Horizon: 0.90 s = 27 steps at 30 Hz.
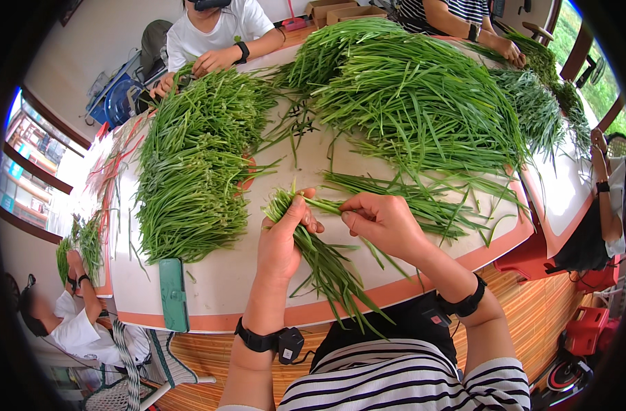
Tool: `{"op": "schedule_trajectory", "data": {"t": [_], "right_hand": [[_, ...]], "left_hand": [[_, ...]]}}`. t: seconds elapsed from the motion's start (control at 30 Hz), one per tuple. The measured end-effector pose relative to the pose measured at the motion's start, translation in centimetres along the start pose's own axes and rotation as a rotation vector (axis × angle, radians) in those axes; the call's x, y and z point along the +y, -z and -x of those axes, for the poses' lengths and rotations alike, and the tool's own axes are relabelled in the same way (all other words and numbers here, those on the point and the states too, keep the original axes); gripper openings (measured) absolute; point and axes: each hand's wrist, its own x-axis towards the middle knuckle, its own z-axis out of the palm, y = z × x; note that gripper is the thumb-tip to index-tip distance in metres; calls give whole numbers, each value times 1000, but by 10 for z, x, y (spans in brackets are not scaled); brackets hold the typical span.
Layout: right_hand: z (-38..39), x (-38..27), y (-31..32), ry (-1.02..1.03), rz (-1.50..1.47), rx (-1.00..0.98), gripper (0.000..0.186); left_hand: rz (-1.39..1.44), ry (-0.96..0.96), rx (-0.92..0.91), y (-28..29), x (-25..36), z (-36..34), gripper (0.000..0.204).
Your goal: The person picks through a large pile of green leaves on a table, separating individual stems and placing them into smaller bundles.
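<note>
My left hand (289, 233) grips a bunch of long green leafy stalks (326, 267) near their pale cut ends, the leaves hanging down toward me over the table edge. My right hand (374, 219) pinches a thin pale-green stalk at the bunch's upper right, its fingers closed. Beyond my hands lie loose stalks (422, 202). A large heap of the same greens (422, 103) fills the back right, and a long neat row (193, 178) lies to the left.
A green phone case (171, 294) lies at the white table's near left edge (224, 322). Co-workers work at the back left (203, 41), back right (450, 20), far left (80, 315) and far right (611, 205). Red plastic stools (583, 329) stand lower right.
</note>
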Motion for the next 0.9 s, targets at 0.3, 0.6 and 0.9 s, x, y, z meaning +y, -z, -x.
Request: {"op": "schedule_trajectory", "data": {"t": [0.3, 0.6, 0.9], "right_hand": [[21, 13, 23, -83, -85, -100, 26], [45, 8, 60, -109, 261, -126, 19], [21, 4, 27, 77, -91, 147, 20]], "left_hand": [[155, -45, 109, 8, 6, -5, 26], [463, 6, 39, 38, 10, -11, 18], [150, 272, -215, 8, 3, -4, 40]]}}
